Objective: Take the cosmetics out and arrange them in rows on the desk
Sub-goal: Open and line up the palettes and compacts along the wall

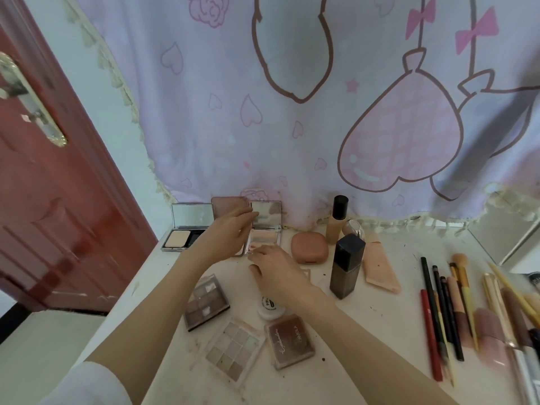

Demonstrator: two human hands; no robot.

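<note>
Steadying the open mirrored palette at mid-frame, the left hand pinches its lid while the right hand, grip loosely spread, should square its base on the tabletop.

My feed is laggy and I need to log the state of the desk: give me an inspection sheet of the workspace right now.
Surface: white desk, smudged and speckled.
Job's things: open mirrored compact at the back; powder compact open to its left; round peach case; dark square bottle upright; three eyeshadow palettes in front; pencils and brushes laid side by side at right.
Clutter: white jar partly under the right forearm.
Grippers: left hand pinches the mirrored compact's lid; right hand at its base, grip unclear.
Cables: nothing seen.
Surroundings: pink cartoon curtain behind, red door left.
</note>
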